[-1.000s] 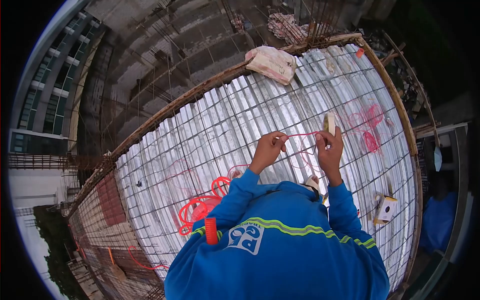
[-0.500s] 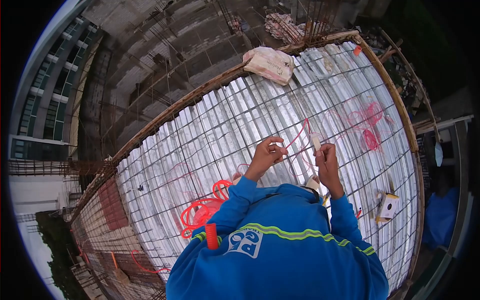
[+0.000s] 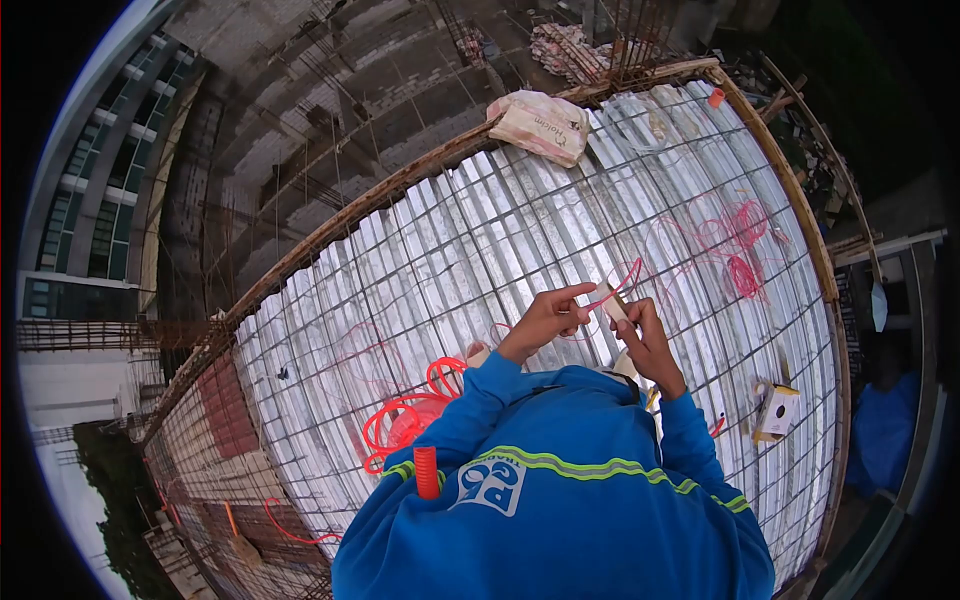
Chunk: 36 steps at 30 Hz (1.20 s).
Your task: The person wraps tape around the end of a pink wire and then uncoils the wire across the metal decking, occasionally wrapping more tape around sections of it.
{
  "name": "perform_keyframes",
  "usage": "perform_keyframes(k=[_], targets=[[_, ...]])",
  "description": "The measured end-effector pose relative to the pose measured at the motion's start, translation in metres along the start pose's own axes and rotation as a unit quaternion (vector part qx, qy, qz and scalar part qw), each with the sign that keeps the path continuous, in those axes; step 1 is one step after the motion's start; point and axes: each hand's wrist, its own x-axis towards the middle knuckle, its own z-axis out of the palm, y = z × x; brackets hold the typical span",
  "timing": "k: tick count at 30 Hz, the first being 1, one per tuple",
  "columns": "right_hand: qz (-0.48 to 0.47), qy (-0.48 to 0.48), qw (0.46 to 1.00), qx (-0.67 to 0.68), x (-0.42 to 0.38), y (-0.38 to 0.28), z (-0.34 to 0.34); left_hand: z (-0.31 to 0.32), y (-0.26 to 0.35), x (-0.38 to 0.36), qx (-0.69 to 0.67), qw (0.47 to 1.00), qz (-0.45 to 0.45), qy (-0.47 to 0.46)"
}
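Note:
My left hand [image 3: 546, 322] pinches a thin pink-red strand [image 3: 628, 277], its index finger stretched toward my right hand. The strand's free end curves up and to the right, past a small whitish, block-like piece [image 3: 612, 303]. That piece is held between the thumb and fingers of my right hand [image 3: 652, 345]; its exact kind is too small to make out. Both hands are close together in front of my chest, above the rebar grid. Left of my left forearm lies a coil of bright red tubing [image 3: 400, 422]. A short red corrugated tube [image 3: 427, 472] shows against my blue top.
Rebar mesh lies over shiny corrugated metal decking [image 3: 480, 235], bordered by wooden boards [image 3: 800, 215]. A cement bag [image 3: 541, 126] rests at the far edge. Tangled pink strands [image 3: 745, 275] and a white-and-yellow box [image 3: 776, 413] are to the right.
My hands have come closer together. My left hand moved right, bringing the strand across the whitish piece, which has tilted and shifted slightly left and down with my right hand.

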Motion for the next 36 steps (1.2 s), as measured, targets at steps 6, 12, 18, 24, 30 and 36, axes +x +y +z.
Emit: perform_keyframes(k=[6,12,18,24,30,36], targets=[[-0.003,0.019,1.0,0.017,-0.001,-0.009,0.001,0.004,0.001,0.002,0.026,0.999,-0.018,-0.016],[-0.005,0.027,1.0,0.007,-0.001,-0.009,0.001,0.005,-0.001,0.002,0.023,1.0,-0.014,-0.014],[-0.013,0.044,0.999,-0.009,-0.002,0.004,0.001,0.006,0.0,0.006,0.007,1.0,-0.003,-0.005],[-0.018,0.046,0.999,-0.023,-0.002,0.001,0.004,0.012,0.002,0.009,-0.015,1.0,0.004,0.014],[-0.015,0.038,0.999,-0.032,-0.001,-0.017,0.005,0.011,0.001,0.011,-0.014,0.999,-0.01,0.037],[0.017,0.066,0.998,0.007,0.002,-0.001,0.006,0.012,-0.011,0.008,0.012,0.996,-0.048,0.077]])
